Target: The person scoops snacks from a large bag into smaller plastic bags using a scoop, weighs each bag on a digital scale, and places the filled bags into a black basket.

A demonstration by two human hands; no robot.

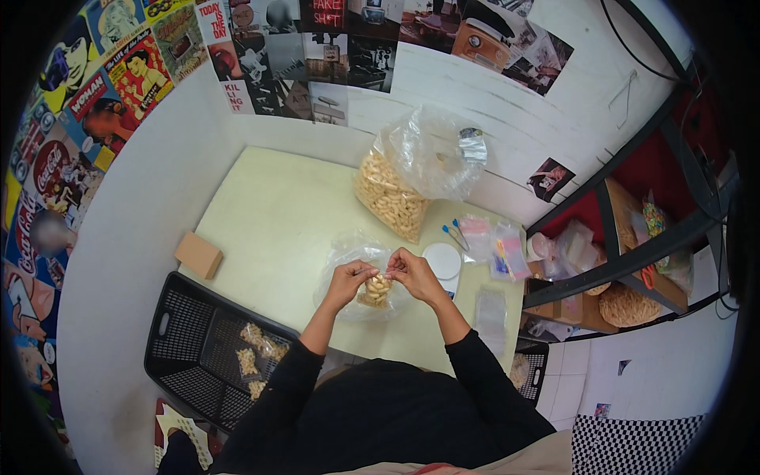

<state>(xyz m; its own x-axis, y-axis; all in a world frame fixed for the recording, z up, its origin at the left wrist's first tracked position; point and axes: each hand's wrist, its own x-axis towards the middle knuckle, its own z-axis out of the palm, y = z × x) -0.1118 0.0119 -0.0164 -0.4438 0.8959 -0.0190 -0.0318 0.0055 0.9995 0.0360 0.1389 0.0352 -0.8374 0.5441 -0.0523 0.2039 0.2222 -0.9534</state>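
In front of me over the table (261, 206), a small clear plastic bag (375, 294) of pale puffed snacks is held by its top. My left hand (348, 283) pinches one upper corner, with its fingers closed. On the opposite corner, my right hand (415, 277) is closed in a pinch too. Beneath the small bag lies a crumpled larger clear plastic bag (336, 255) on the tabletop. A round white scale (442, 261) stands just right of my right hand. Beyond the hands, a big open clear bag (388, 194) full of the same snacks leans near the wall.
A black plastic crate (186, 317) with several filled snack bags (248, 362) is at lower left, near a small brown box (199, 255). Right of the scale lie blue-tipped tools (455, 232), packets (507, 252) and flat clear bags (491, 313). A loaded shelf (673, 293) borders the right.
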